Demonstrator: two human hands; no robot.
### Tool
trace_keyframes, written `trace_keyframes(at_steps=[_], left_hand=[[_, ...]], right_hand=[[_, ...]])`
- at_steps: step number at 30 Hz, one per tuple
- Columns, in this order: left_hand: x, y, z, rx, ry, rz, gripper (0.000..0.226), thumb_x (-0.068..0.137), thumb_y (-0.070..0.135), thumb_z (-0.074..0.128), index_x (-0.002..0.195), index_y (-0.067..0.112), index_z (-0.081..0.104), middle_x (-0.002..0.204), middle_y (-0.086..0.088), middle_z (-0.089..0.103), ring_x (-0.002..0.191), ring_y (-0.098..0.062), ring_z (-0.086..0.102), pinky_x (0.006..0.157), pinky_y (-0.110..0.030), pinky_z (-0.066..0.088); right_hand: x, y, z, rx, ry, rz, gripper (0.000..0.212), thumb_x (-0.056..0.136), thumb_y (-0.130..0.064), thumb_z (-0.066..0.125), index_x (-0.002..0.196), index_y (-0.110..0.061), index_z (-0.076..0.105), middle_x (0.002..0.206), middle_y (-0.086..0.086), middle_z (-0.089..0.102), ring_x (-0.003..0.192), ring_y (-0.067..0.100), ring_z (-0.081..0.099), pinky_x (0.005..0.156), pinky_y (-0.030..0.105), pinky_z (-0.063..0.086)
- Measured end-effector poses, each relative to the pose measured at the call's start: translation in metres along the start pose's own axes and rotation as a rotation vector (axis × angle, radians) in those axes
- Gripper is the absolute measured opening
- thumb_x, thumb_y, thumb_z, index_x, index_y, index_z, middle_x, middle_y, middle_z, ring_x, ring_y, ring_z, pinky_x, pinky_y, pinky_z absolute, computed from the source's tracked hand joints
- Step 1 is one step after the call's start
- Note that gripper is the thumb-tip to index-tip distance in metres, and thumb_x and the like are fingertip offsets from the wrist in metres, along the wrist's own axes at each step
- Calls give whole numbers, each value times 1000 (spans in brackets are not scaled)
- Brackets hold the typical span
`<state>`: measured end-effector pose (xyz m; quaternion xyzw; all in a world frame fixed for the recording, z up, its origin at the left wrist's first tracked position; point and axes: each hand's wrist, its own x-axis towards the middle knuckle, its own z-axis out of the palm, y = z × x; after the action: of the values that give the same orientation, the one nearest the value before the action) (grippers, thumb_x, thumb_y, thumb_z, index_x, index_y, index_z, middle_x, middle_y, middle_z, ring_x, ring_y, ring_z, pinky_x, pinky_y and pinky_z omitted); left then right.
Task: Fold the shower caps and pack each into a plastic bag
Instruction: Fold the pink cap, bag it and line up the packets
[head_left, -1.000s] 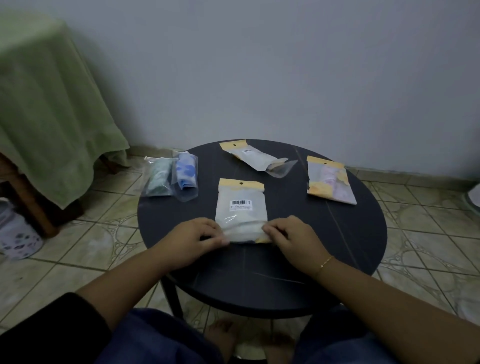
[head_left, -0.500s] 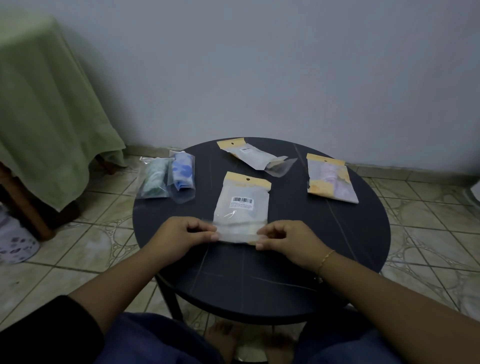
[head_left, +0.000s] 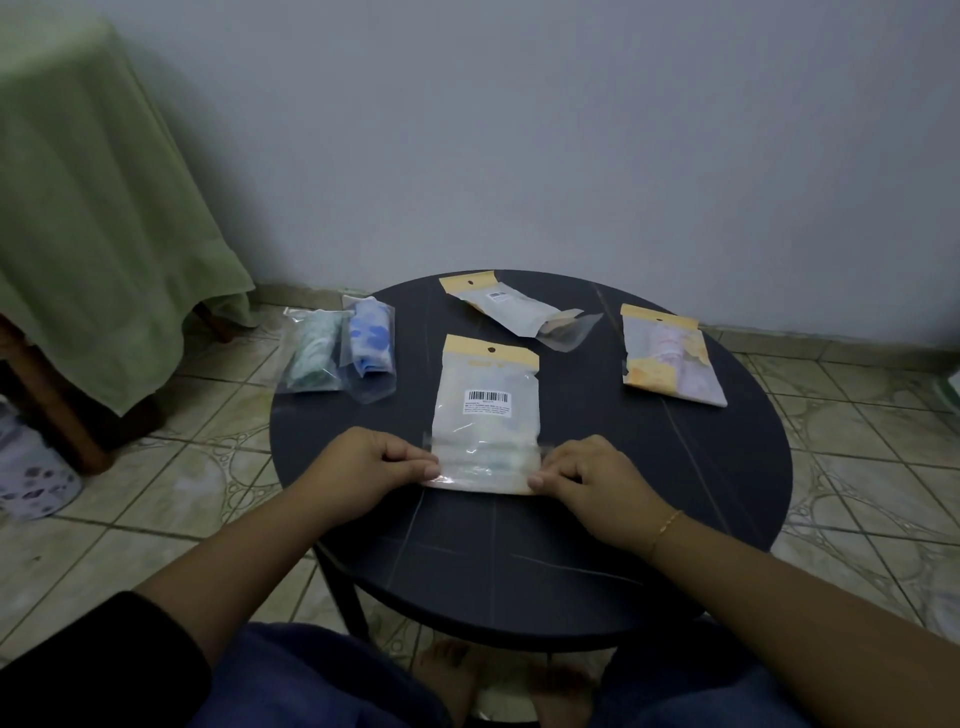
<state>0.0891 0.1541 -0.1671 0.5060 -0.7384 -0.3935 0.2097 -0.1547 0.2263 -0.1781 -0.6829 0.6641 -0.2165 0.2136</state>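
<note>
Bag (head_left: 487, 415) with a folded cap lies mid-table (head_left: 727, 467); my left hand (head_left: 363, 467) and right hand (head_left: 597, 478) pinch its near corners. Four packed bags lie behind: blue (head_left: 370, 345), green (head_left: 311, 353), white (head_left: 511, 306), yellow (head_left: 670, 356).

A flat clear plastic bag (head_left: 487, 415) with a yellow header and barcode label lies mid-frame, a pale folded shower cap (head_left: 488, 457) inside.

2 hands low and close together

Left hand (head_left: 375, 470) and right hand (head_left: 592, 475) face each other knuckles up, fingers curled in a pinch, forearms angled inward
</note>
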Motion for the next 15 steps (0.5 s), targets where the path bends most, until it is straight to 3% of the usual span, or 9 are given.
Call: trace_keyframes(at_steps=[3, 6, 10, 12, 14, 15], left_hand=[[1, 4, 3, -6, 51, -77, 5, 74, 27, 79, 72, 29, 75, 76, 19, 71, 77, 8, 62, 70, -9, 44], [3, 6, 4, -4, 79, -148, 6, 73, 27, 80, 69, 26, 76, 72, 16, 71, 74, 4, 62, 63, -10, 43], [5, 9, 7, 25, 121, -210, 9, 71, 28, 81, 66, 22, 77, 73, 3, 73, 74, -8, 65, 67, -20, 47], [6, 10, 9, 56, 136, -230, 10, 71, 28, 80, 64, 22, 76, 72, 2, 73, 74, -13, 66, 70, -25, 49], [7, 10, 10, 117, 153, -232, 13, 71, 31, 79, 59, 25, 74, 70, 9, 71, 76, -14, 65, 78, -30, 51], [7, 10, 11, 161, 161, -225, 14, 70, 33, 77, 58, 28, 72, 70, 14, 70, 78, -12, 65, 84, -32, 51]], right_hand=[[2, -7, 1, 101, 9, 93, 40, 93, -34, 54, 59, -13, 57, 80, -7, 55, 94, 15, 45, 90, 30, 35], [4, -12, 0, 153, 34, 177, 46, 93, -34, 55, 67, 4, 60, 89, 12, 61, 93, 18, 48, 82, 26, 36], [9, -15, 3, 71, 36, 229, 49, 91, -36, 57, 56, -4, 48, 90, 22, 63, 83, 19, 48, 69, 25, 34], [11, -17, 3, 33, 34, 241, 52, 91, -37, 57, 51, -8, 42, 73, 13, 60, 76, 17, 47, 66, 24, 31], [11, -20, 1, 5, 27, 238, 57, 91, -36, 58, 45, -12, 33, 40, -3, 43, 57, 14, 38, 57, 25, 25], [11, -21, 1, -4, 21, 238, 59, 91, -35, 57, 43, -13, 30, 31, -3, 36, 51, 13, 31, 52, 24, 23]])
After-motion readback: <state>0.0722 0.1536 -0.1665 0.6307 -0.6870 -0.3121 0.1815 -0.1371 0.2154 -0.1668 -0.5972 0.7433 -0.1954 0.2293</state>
